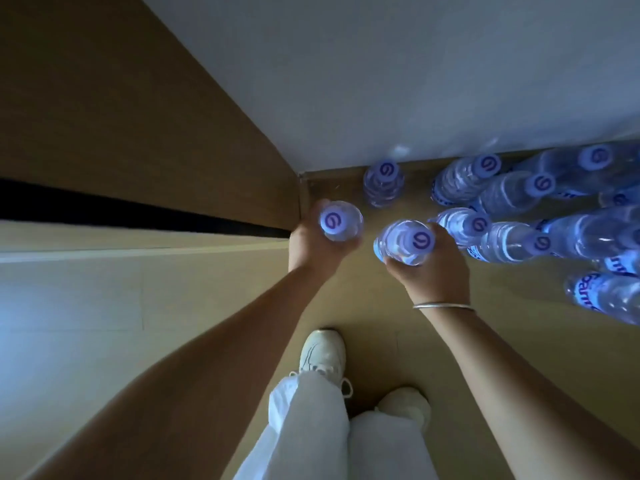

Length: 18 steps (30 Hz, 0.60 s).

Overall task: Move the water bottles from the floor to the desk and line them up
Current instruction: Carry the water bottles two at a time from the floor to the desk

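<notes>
Left hand: the left hand (pixel 313 242) has its fingers wrapped round a clear plastic water bottle with a pale cap bearing a purple swirl mark (pixel 340 221), seen from straight above, upright.
Right hand: the right hand (pixel 434 268) grips a second clear plastic bottle of the same kind (pixel 405 242), tilted a little toward the left; a thin silver bangle (pixel 443 306) sits on that wrist.
Where the held bottles are: both are low over the tan floor (pixel 377 306), near the corner where the white wall (pixel 381 71) meets the brown wooden panel (pixel 131 109).
Lone bottle: one more capped bottle (pixel 383 183) stands upright by the wall, just beyond the two held ones.
Cluster: a crowd of like bottles with blue labels (pixel 519 209) stands packed together on the floor to the right, touching one another, just beside the right hand.
Below: white trousers (pixel 311 427) and two pale trainers (pixel 323 351) stand on the floor under the arms.
Left side: a pale surface (pixel 86 323) runs under the left forearm.
</notes>
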Tool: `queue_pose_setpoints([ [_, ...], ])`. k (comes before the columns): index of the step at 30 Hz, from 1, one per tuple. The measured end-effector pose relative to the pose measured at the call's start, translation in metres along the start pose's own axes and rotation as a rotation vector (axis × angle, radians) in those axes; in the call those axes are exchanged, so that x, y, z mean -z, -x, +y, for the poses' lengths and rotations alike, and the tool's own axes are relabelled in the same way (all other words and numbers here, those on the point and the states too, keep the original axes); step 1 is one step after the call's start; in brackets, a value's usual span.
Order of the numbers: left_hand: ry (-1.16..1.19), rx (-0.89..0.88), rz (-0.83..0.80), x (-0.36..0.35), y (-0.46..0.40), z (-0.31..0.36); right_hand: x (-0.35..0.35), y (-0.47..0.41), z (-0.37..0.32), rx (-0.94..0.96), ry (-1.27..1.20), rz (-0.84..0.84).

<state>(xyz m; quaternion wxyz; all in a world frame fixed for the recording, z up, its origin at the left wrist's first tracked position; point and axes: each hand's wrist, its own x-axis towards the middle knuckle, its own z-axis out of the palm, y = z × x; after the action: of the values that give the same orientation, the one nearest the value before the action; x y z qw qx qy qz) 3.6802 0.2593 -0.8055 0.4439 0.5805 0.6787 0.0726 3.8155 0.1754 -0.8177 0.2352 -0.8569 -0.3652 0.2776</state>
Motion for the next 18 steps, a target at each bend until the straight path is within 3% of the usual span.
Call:
queue_pose_setpoints([
  [4, 0.001, -0.022, -0.008, 0.055, 0.087, 0.024, 0.065, 0.064, -0.038, 0.128, -0.017, 0.040],
  [11, -0.031, -0.089, -0.043, 0.180, 0.249, 0.087, 0.197, 0.194, -0.139, 0.386, -0.048, -0.033],
  [18, 0.113, -0.043, 0.116, 0.314, 0.396, 0.146, 0.303, 0.294, -0.260, 0.590, -0.153, -0.061],
])
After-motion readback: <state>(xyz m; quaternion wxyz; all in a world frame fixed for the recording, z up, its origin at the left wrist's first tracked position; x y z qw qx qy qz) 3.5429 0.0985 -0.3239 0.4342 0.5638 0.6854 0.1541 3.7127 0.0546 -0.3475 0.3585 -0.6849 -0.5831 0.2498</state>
